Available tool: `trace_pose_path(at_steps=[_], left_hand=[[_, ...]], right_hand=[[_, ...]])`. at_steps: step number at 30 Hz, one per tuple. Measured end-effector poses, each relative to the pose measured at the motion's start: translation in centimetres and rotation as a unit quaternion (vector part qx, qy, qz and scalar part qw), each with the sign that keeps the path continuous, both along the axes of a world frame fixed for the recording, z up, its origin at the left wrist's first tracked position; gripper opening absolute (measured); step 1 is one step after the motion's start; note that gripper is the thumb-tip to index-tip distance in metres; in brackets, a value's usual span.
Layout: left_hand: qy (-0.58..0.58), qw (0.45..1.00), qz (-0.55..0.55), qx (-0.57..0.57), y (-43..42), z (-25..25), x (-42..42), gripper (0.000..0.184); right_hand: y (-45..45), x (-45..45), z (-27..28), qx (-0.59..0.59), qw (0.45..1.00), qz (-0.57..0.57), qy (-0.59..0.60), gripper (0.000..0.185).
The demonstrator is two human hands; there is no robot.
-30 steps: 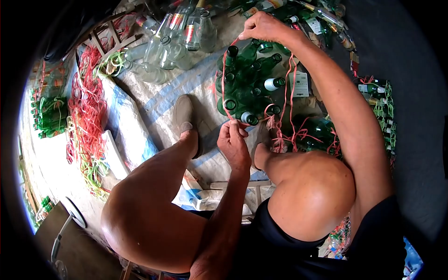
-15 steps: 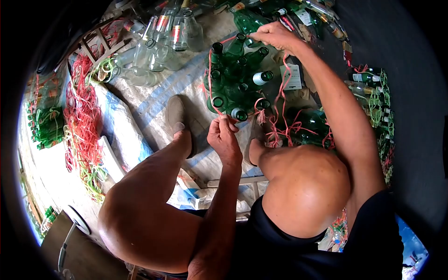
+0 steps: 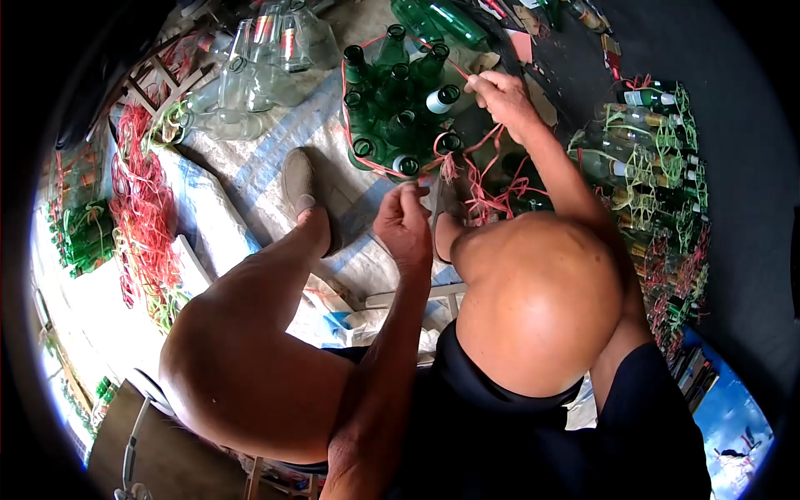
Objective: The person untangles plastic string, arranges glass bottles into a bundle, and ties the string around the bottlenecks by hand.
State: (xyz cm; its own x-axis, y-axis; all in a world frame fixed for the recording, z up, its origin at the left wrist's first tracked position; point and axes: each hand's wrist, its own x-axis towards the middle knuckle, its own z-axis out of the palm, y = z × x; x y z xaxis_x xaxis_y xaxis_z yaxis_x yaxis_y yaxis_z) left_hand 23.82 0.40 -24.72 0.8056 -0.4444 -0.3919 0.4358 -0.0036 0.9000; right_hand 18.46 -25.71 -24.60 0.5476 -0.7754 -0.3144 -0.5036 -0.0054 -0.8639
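A cluster of green glass bottles point(image 3: 400, 127) stands upright between my feet, with a loop of pink plastic string point(image 3: 343, 92) around the necks and shoulders. My right hand point(image 3: 507, 104) is closed at the far right of the cluster, pulling a taut length of that string outward. On the near side, my left hand point(image 3: 403, 223) is pinched at the string just below the closest bottle mouth; its fingertips partly hide what they grip. A knotted pink tuft point(image 3: 448, 165) hangs at the cluster's near right, its loose ends trailing toward my right foot.
Clear glass bottles point(image 3: 262, 83) are grouped at the upper left. Heaps of pink string point(image 3: 137, 196) hang at the left. More green bottles point(image 3: 454, 23) lie beyond the cluster. Tied bottles point(image 3: 658, 167) are stacked along the right. A white-and-blue sheet point(image 3: 267, 158) covers the floor.
My right hand has come down and slightly right, drawing the string out at the cluster's side. My left hand has shifted slightly lower relative to the bottles. The whole view has shifted.
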Motion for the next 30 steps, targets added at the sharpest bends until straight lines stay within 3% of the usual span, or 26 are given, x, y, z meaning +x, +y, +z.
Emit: trace_pose_path(at_steps=[2, 5, 6, 8, 9, 11, 14, 16, 19, 23, 25, 30], left_hand=[[-0.042, 0.999, -0.025, -0.023, -0.2, -0.9, -1.4, 0.024], [-0.169, 0.977, -0.112, 0.07, -0.7, -2.6, -2.5, 0.035], [-0.238, 0.956, -0.146, 0.092, -1.5, -0.7, -2.3, 0.038], [-0.192, 0.962, -0.175, 0.088, -2.5, 1.3, -2.5, 0.042], [-0.193, 0.962, -0.17, 0.093, -3.3, 2.4, -2.3, 0.045], [-0.298, 0.939, -0.147, 0.085, -4.2, -0.2, -2.6, 0.046], [-0.341, 0.926, -0.132, 0.087, -5.9, -2.4, -2.5, 0.045], [-0.305, 0.93, -0.165, 0.123, -6.3, -2.2, -2.0, 0.042], [-0.343, 0.918, -0.133, 0.145, -6.8, -2.5, -2.3, 0.035], [-0.411, 0.902, -0.084, 0.101, -7.3, -3.3, -2.1, 0.039], [-0.393, 0.906, -0.109, 0.116, -7.2, -3.2, -1.9, 0.04], [-0.373, 0.909, -0.13, 0.134, -7.0, -2.8, -1.7, 0.039]], right_hand=[[1.0, -0.8, -0.9, -0.007, 1.0, -0.016, 0.006, 0.029], [2.9, -1.9, -0.9, 0.013, 0.999, -0.033, -0.021, 0.028], [3.5, -2.2, -0.6, 0.011, 0.999, -0.034, -0.03, 0.027], [4.2, -3.0, -1.1, -0.048, 0.998, -0.021, -0.02, 0.024], [4.7, -3.3, -1.2, -0.076, 0.997, -0.013, -0.031, 0.024], [5.4, -4.0, -1.2, -0.11, 0.993, -0.008, -0.039, 0.024], [6.5, -4.1, 0.0, -0.124, 0.992, -0.014, -0.012, 0.023], [6.9, -3.8, 0.1, -0.138, 0.99, -0.006, -0.04, 0.022], [7.6, -3.4, 0.1, -0.172, 0.984, 0.013, -0.042, 0.018], [9.0, -3.0, -0.1, -0.215, 0.974, 0.016, -0.063, 0.012], [9.1, -3.0, -0.5, -0.237, 0.968, 0.017, -0.083, 0.007], [9.5, -3.7, -0.7, -0.252, 0.966, 0.043, -0.026, 0.004]])
